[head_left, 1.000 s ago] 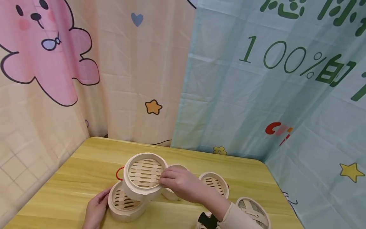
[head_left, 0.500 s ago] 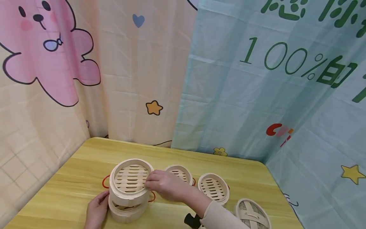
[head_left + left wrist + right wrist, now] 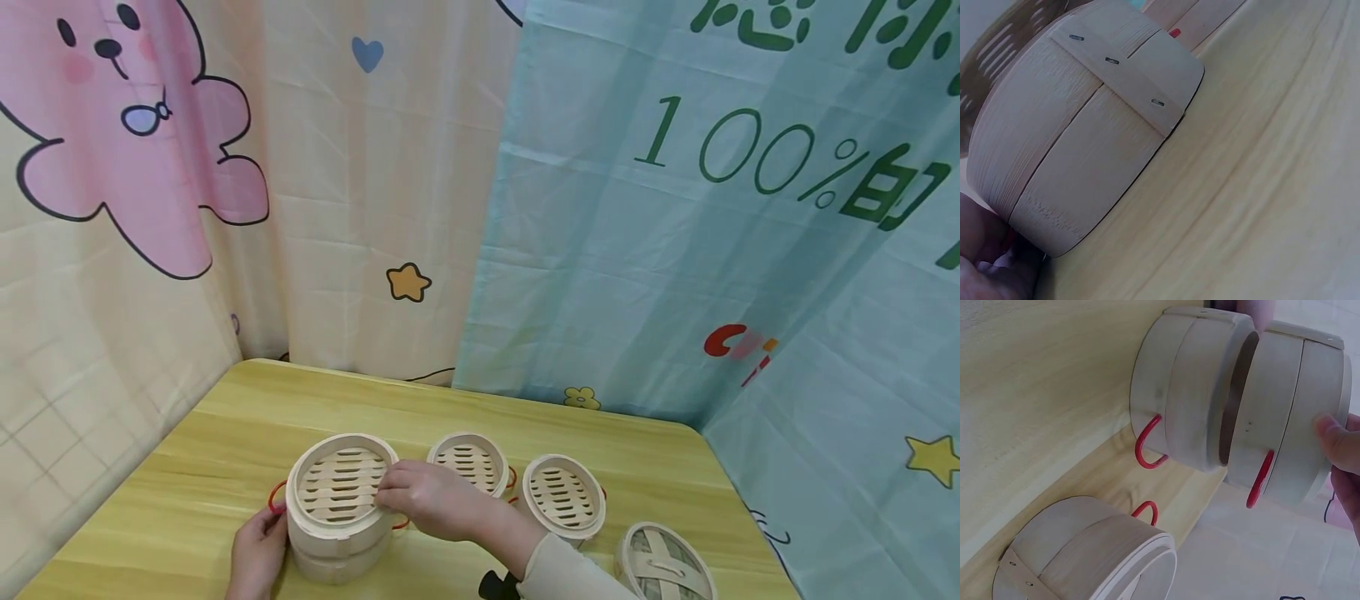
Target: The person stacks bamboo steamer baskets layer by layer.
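Two round bamboo steamer baskets stand one over the other at the table's left. My right hand (image 3: 427,498) pinches the right rim of the upper steamer basket (image 3: 341,487), its slatted floor facing up. In the right wrist view a narrow gap separates it from the lower steamer basket (image 3: 1179,394), and the two sit at a slight angle. Low on the left side, my left hand (image 3: 258,550) grips the lower basket by its edge, where a bit of red shows between the fingers in the left wrist view. Red loop handles (image 3: 1150,440) hang on the baskets' sides.
Two more slatted steamer baskets, one at the back (image 3: 468,462) and one right of it (image 3: 564,497), stand on the wooden table (image 3: 172,517). A woven bamboo lid (image 3: 663,567) lies at front right. A black object (image 3: 498,586) shows beneath the right sleeve. Printed curtains (image 3: 585,275) hang behind.
My right hand has carried the upper steamer basket left and down onto the lower one. The left hand has stayed at the lower basket's left side.
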A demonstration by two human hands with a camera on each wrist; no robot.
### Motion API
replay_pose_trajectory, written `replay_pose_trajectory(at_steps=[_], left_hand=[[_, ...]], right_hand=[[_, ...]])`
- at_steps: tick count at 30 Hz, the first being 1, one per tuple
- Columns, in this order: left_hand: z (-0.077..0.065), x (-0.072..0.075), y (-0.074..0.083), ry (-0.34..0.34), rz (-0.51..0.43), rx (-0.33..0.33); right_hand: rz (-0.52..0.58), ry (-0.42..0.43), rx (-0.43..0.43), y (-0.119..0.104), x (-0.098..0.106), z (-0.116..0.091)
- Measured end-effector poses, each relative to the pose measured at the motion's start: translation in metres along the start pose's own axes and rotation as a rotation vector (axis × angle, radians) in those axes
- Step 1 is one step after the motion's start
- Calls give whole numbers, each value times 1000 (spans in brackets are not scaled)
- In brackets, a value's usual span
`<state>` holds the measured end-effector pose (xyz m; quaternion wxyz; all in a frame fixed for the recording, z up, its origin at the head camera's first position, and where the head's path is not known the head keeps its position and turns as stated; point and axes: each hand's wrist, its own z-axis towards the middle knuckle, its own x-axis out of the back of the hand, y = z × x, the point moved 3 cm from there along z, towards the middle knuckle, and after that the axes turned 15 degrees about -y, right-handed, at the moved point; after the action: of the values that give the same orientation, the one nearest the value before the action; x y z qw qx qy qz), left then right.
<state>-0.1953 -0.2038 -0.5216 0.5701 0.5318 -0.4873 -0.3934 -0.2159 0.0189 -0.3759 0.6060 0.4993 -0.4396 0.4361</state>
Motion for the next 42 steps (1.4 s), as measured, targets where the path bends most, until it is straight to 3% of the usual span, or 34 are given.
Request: replay_pose_trajectory(at_steps=[9,15,26,33,42], left_hand=[[-3,-1,0,42,59,-23],[-4,-3,-1,54,33,-45],[-5,-4,2,97,47,-44],[-6,-4,5,177,123,-50],[-9,-4,8,189,157,-51]], right_hand=[[25,-10,-4,-1,-9,-1],[43,-22,-17,-2,-15,0],[-97,-110,-43,-4,-14,6],[-107,-125,-54,-5,-14,5],[-110,-137,-62,-8,-13,6]])
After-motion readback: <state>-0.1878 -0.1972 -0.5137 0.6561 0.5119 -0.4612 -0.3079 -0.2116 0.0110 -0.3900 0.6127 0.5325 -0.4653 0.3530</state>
